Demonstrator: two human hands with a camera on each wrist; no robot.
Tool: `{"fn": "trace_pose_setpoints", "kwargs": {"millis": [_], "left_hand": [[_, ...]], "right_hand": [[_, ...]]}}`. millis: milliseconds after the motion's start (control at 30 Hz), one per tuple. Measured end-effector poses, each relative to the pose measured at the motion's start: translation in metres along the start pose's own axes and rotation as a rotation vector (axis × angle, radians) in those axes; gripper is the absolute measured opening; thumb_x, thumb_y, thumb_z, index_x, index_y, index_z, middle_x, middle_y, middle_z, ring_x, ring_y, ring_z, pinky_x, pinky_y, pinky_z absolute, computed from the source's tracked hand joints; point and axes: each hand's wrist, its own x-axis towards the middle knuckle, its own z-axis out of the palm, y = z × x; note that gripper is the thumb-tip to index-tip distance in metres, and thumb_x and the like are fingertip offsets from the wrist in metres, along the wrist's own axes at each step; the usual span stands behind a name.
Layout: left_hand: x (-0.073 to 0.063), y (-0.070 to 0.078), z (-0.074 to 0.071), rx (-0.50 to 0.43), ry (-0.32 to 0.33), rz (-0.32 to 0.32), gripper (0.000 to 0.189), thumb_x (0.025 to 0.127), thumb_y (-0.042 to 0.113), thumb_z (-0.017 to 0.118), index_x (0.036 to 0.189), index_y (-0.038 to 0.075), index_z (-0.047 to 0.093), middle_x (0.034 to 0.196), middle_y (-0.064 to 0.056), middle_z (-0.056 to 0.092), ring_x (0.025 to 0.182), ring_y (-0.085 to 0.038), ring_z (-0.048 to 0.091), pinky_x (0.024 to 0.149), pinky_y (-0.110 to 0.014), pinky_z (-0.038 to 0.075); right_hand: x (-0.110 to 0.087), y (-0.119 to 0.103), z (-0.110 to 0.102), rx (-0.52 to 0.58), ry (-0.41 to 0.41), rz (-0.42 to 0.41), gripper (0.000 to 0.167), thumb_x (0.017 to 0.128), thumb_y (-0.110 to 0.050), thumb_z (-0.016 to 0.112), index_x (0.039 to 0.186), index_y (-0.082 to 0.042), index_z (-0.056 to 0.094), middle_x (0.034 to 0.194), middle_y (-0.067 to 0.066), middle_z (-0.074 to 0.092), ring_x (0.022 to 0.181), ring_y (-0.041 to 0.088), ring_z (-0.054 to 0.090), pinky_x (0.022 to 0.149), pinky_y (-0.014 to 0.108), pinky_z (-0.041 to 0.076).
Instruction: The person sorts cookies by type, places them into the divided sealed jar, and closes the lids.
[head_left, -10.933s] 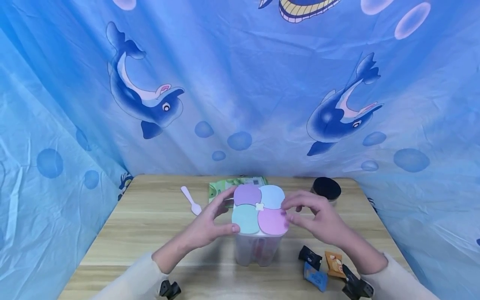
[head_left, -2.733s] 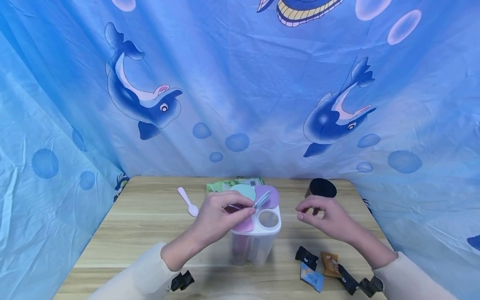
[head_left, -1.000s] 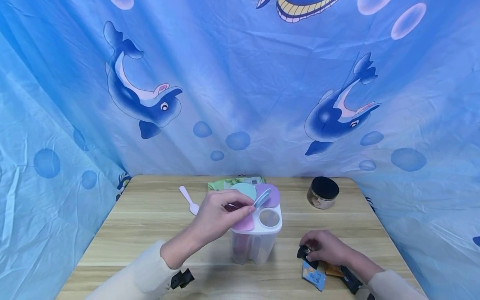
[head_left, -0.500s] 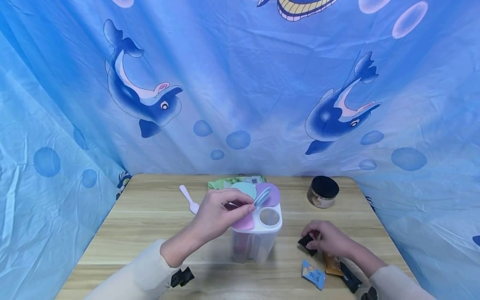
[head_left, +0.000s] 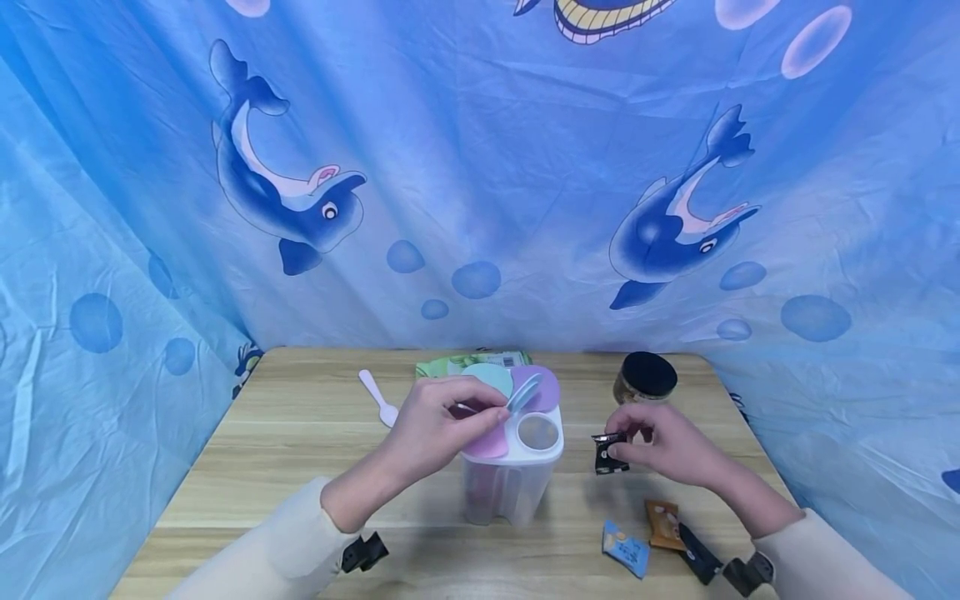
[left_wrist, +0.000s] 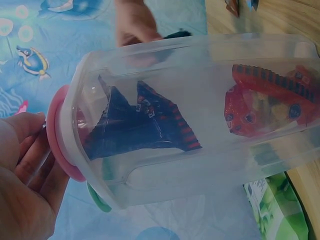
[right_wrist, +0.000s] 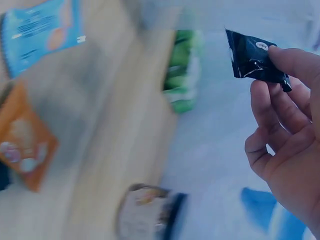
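Observation:
A clear container (head_left: 504, 496) with a white top and coloured flaps stands mid-table. My left hand (head_left: 431, 421) pinches its raised pale blue flap (head_left: 527, 392), beside a round uncovered opening (head_left: 537, 432). The pink (head_left: 489, 446), green (head_left: 491, 377) and purple (head_left: 543, 387) flaps lie down. Through the wall, the left wrist view shows a dark packet (left_wrist: 145, 122) and red packets (left_wrist: 270, 107) inside. To the right of the container, above the table, my right hand (head_left: 667, 442) pinches a small black snack packet (head_left: 609, 456) between thumb and fingers; the right wrist view confirms this grip.
Blue (head_left: 626, 550), orange (head_left: 663, 525) and black (head_left: 699, 556) packets lie at the front right. A black-lidded jar (head_left: 645, 377) stands behind my right hand. The pale spoon (head_left: 378, 400) is at the left; a green bag (head_left: 472, 364) lies behind the container.
Since the oldest frame, the container has been turned and its blue flap raised. Over the last second my right hand has taken the black packet off the table and lifted it away toward the back.

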Motion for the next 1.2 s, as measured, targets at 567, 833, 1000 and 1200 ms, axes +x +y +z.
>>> {"fn": "trace_pose_setpoints", "kwargs": {"millis": [567,833,1000,1200], "left_hand": [[0.000,0.002,-0.001,0.009,0.001,-0.004,0.010,0.087,0.011,0.082,0.096,0.015,0.081,0.090,0.007,0.077,0.076,-0.006,0.070,0.066,-0.027,0.062],[-0.001,0.001,-0.002,0.007,-0.004,-0.012,0.009,0.088,0.012,0.082,0.097,0.015,0.081,0.091,0.007,0.077,0.076,-0.005,0.070,0.067,-0.026,0.062],[-0.001,0.001,-0.002,0.010,-0.005,-0.024,0.009,0.089,0.014,0.082,0.097,0.016,0.081,0.091,0.006,0.078,0.077,-0.006,0.071,0.068,-0.026,0.062],[-0.001,0.001,-0.003,0.003,-0.008,-0.024,0.009,0.089,0.014,0.081,0.098,0.015,0.081,0.092,0.005,0.078,0.078,-0.007,0.071,0.068,-0.026,0.062]], "right_hand": [[0.020,-0.078,-0.040,0.086,0.188,-0.247,0.031,0.087,-0.003,0.081,0.107,-0.025,0.075,0.099,-0.010,0.070,0.081,0.009,0.061,0.065,0.025,0.052],[0.035,-0.101,-0.034,0.174,0.185,-0.270,0.029,0.088,0.000,0.079,0.104,-0.023,0.073,0.098,-0.006,0.068,0.080,0.013,0.062,0.057,0.025,0.050],[0.042,-0.106,-0.025,0.131,0.163,-0.239,0.025,0.090,-0.009,0.080,0.103,-0.029,0.072,0.094,-0.012,0.069,0.080,0.010,0.062,0.051,0.026,0.042],[0.048,-0.104,-0.015,0.043,0.145,-0.287,0.022,0.089,-0.016,0.082,0.101,-0.033,0.075,0.093,-0.018,0.072,0.082,0.005,0.063,0.061,0.026,0.044]]}}
